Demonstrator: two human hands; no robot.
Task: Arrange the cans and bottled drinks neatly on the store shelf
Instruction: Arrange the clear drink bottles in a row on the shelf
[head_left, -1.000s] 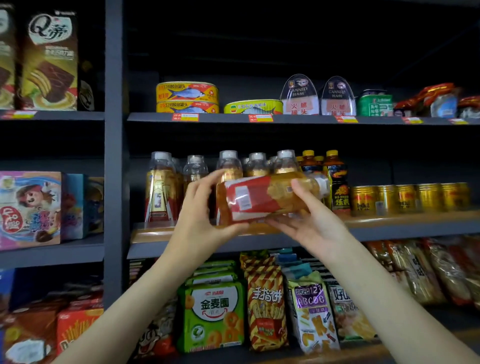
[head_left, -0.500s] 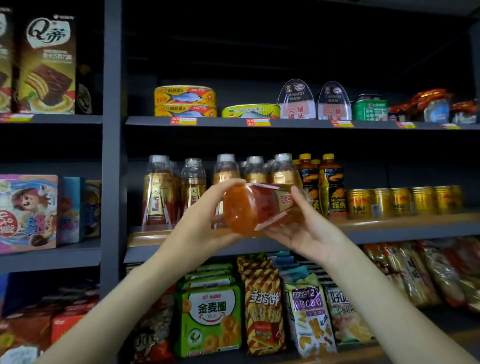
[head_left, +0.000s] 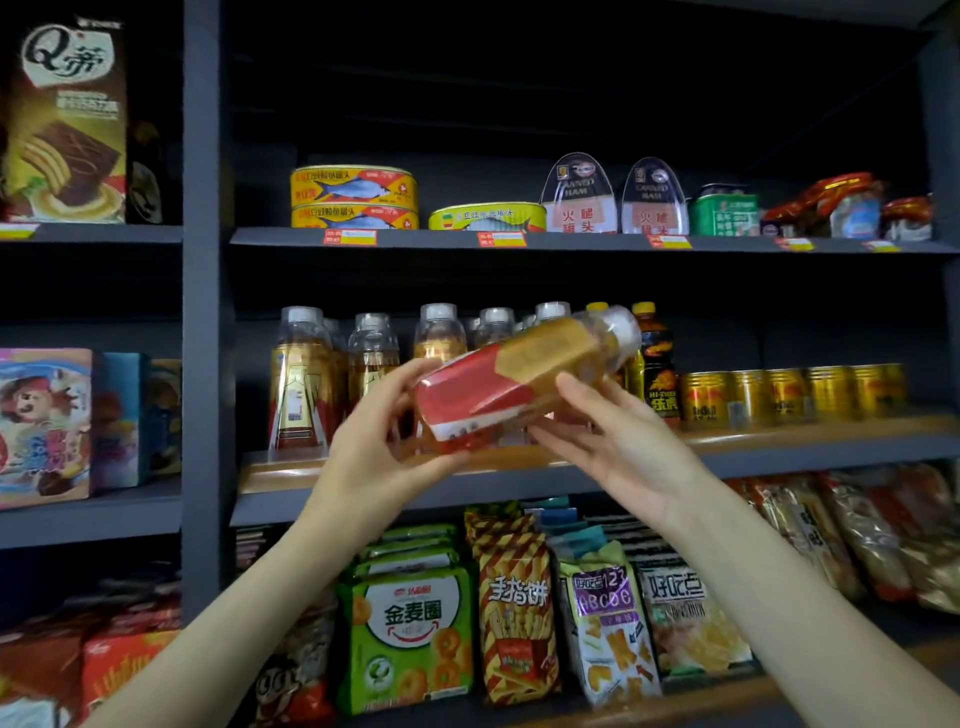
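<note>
An amber drink bottle (head_left: 519, 376) with a red and gold label and a white cap lies tilted in front of the middle shelf (head_left: 779, 449), cap up to the right. My left hand (head_left: 384, 447) grips its base end, thumb under it. My right hand (head_left: 613, 441) holds it from below and behind near the middle. Behind it stand several matching white-capped bottles (head_left: 301, 379). To their right are yellow-capped dark bottles (head_left: 657, 364) and a row of gold cans (head_left: 789, 392).
The upper shelf (head_left: 571, 244) carries yellow fish tins (head_left: 353, 195), canned ham tins (head_left: 579, 195) and a green tin (head_left: 724, 210). Snack bags (head_left: 410, 634) fill the shelf below. A grey upright post (head_left: 202, 312) divides off boxes on the left.
The bottle has swung round in my hands: half a second ago its base faced me, now it lies slanted with the cap raised to the right. Both hands rose slightly.
</note>
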